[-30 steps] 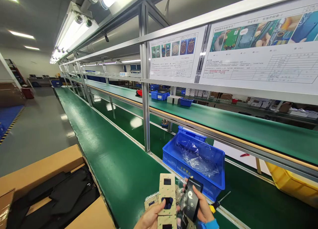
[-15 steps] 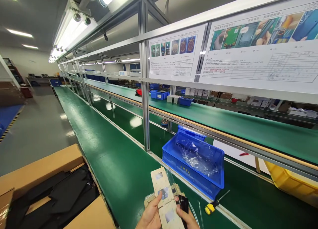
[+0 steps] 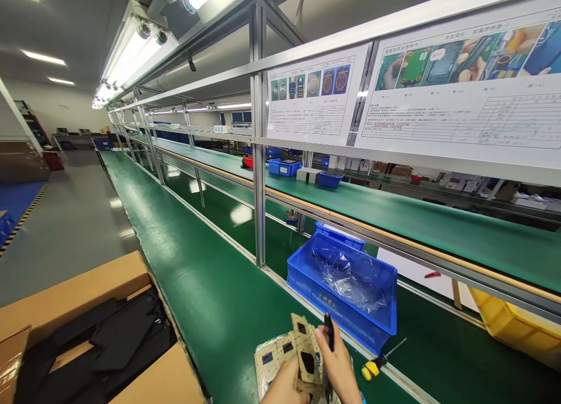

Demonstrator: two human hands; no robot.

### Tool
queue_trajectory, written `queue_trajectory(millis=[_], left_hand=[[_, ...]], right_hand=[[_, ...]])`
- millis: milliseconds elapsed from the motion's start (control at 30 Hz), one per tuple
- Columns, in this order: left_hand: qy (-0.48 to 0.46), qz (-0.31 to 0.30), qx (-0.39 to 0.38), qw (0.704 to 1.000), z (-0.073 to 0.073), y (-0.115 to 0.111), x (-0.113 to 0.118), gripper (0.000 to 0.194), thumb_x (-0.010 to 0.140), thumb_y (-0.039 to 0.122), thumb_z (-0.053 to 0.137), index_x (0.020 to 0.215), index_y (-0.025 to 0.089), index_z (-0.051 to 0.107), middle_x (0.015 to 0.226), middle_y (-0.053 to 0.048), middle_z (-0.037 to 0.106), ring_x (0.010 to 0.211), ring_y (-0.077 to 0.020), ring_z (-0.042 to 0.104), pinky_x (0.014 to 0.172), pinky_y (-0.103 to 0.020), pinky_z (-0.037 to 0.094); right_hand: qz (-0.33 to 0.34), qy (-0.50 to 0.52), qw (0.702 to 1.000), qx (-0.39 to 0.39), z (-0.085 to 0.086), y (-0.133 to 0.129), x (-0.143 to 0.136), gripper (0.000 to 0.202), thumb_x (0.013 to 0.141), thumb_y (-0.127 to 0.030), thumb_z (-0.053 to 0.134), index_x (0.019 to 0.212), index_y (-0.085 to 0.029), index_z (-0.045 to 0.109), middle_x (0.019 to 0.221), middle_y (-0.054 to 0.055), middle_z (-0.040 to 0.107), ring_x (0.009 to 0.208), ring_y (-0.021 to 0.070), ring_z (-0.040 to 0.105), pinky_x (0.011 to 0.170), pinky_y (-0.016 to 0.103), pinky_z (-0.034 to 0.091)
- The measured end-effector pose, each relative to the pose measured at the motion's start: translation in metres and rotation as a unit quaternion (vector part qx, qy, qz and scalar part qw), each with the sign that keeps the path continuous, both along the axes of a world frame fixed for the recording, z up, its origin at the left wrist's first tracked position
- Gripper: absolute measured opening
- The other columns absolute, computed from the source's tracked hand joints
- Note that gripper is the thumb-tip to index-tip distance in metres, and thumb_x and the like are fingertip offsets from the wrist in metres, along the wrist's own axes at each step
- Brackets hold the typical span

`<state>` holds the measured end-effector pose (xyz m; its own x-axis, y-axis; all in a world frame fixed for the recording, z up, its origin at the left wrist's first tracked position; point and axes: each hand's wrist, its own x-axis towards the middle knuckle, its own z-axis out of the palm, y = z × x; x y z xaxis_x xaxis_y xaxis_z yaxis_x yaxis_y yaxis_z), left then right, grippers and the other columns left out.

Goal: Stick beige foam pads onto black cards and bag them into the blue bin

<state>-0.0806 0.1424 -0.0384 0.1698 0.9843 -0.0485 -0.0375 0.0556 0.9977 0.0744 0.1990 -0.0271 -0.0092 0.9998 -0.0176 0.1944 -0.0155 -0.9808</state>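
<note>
My left hand (image 3: 286, 383) is closed on a cream-coloured panel (image 3: 307, 352) with dark cut-outs, held tilted at the bottom centre. My right hand (image 3: 339, 366) is closed round a slim black object (image 3: 328, 328) just right of the panel. What the black object is, I cannot make out. Under and beside my left hand, more cream panels (image 3: 275, 350) with dark windows lie stacked on the green bench, partly hidden by the hands.
A blue crate (image 3: 337, 307) holding clear plastic bags stands beyond my hands. A yellow-handled screwdriver (image 3: 373, 369) lies to the right. At the lower left is a cardboard box (image 3: 83, 284) with black pieces. A metal post (image 3: 259, 217) rises behind the bench.
The cream panel has turned and tilted in my hands, its window now dark. My right hand has risen with the black object upright, and more of the stack shows at left.
</note>
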Motion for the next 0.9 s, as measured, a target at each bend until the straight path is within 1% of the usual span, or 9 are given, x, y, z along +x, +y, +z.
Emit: queue_trajectory(millis=[133, 233, 333, 433, 533, 633, 733, 833, 900], left_hand=[[0.125, 0.015, 0.008, 0.992, -0.014, 0.0, 0.012, 0.039, 0.066, 0.017, 0.063, 0.103, 0.019, 0.074, 0.093, -0.018, 0.075, 0.103, -0.0415, 0.066, 0.105, -0.055, 0.038], [0.116, -0.01, 0.018, 0.993, -0.009, -0.001, 0.009, 0.047, 0.068, 0.024, 0.067, 0.114, 0.025, 0.071, 0.092, -0.013, 0.077, 0.105, -0.0369, 0.066, 0.106, -0.049, 0.04], [0.071, -0.079, 0.013, 0.994, 0.001, -0.004, 0.003, 0.048, 0.071, 0.037, 0.069, 0.118, 0.028, 0.07, 0.094, -0.008, 0.078, 0.103, -0.0318, 0.067, 0.102, -0.044, 0.045], [0.028, -0.112, -0.01, 0.993, 0.002, -0.006, -0.003, 0.055, 0.074, 0.051, 0.067, 0.121, 0.023, 0.068, 0.089, -0.008, 0.078, 0.094, -0.0298, 0.069, 0.094, -0.042, 0.05], [-0.003, -0.114, -0.021, 0.993, -0.007, -0.007, -0.011, 0.071, 0.066, 0.049, 0.076, 0.131, 0.025, 0.061, 0.094, -0.008, 0.078, 0.093, -0.0299, 0.069, 0.091, -0.043, 0.051], [-0.025, -0.056, -0.048, 0.997, -0.018, -0.005, -0.029, 0.07, 0.059, 0.033, 0.081, 0.127, 0.028, 0.064, 0.112, -0.008, 0.074, 0.092, -0.0284, 0.069, 0.086, -0.039, 0.052], [-0.104, 0.078, -0.073, 0.989, -0.017, 0.001, -0.047, 0.061, 0.058, 0.024, 0.082, 0.118, 0.025, 0.07, 0.118, -0.008, 0.072, 0.093, -0.0253, 0.069, 0.084, -0.034, 0.053], [-0.27, 0.177, -0.123, 0.938, -0.005, 0.008, -0.043, 0.057, 0.055, 0.026, 0.088, 0.109, 0.018, 0.071, 0.095, -0.009, 0.078, 0.09, -0.0256, 0.072, 0.088, -0.035, 0.054], [-0.361, 0.208, -0.184, 0.89, 0.007, 0.01, -0.029, 0.048, 0.056, 0.03, 0.089, 0.099, 0.015, 0.073, 0.083, -0.009, 0.079, 0.09, -0.0283, 0.073, 0.089, -0.037, 0.055]], right_hand=[[0.062, -0.074, 0.995, -0.013, 0.022, 0.0, -0.021, 0.09, 0.061, -0.065, 0.069, 0.129, -0.01, 0.052, 0.14, 0.023, 0.053, 0.133, 0.0369, 0.045, 0.114, 0.047, 0.03], [0.088, 0.096, 0.985, -0.111, 0.022, 0.003, -0.008, 0.073, 0.057, -0.06, 0.076, 0.112, -0.015, 0.06, 0.121, 0.018, 0.068, 0.12, 0.0355, 0.058, 0.107, 0.046, 0.04], [0.102, 0.29, 0.923, -0.231, 0.013, 0.002, 0.009, 0.055, 0.055, -0.047, 0.082, 0.096, -0.016, 0.063, 0.089, 0.011, 0.076, 0.098, 0.0323, 0.069, 0.091, 0.042, 0.052], [0.076, 0.347, 0.889, -0.291, 0.006, -0.002, 0.021, 0.042, 0.049, -0.034, 0.082, 0.084, -0.016, 0.065, 0.07, 0.007, 0.073, 0.083, 0.0313, 0.071, 0.077, 0.041, 0.055], [0.023, 0.332, 0.9, -0.28, 0.003, -0.003, 0.029, 0.043, 0.044, -0.027, 0.078, 0.084, -0.016, 0.065, 0.065, 0.005, 0.07, 0.072, 0.0303, 0.069, 0.067, 0.041, 0.056], [-0.044, 0.299, 0.927, -0.222, 0.003, -0.001, 0.04, 0.052, 0.043, -0.023, 0.076, 0.093, -0.018, 0.065, 0.06, -0.001, 0.067, 0.065, 0.0259, 0.067, 0.064, 0.038, 0.054], [-0.125, 0.262, 0.945, -0.151, 0.004, 0.001, 0.056, 0.061, 0.046, -0.027, 0.077, 0.104, -0.02, 0.063, 0.059, -0.004, 0.065, 0.064, 0.0228, 0.064, 0.063, 0.034, 0.053], [-0.173, 0.226, 0.95, -0.13, 0.001, -0.004, 0.06, 0.062, 0.054, -0.037, 0.076, 0.111, -0.017, 0.061, 0.067, 0.001, 0.069, 0.072, 0.0271, 0.066, 0.068, 0.038, 0.055], [-0.135, 0.172, 0.973, -0.073, -0.005, -0.012, 0.048, 0.057, 0.063, -0.038, 0.069, 0.115, -0.015, 0.062, 0.089, 0.008, 0.075, 0.092, 0.0314, 0.067, 0.085, 0.042, 0.054]])
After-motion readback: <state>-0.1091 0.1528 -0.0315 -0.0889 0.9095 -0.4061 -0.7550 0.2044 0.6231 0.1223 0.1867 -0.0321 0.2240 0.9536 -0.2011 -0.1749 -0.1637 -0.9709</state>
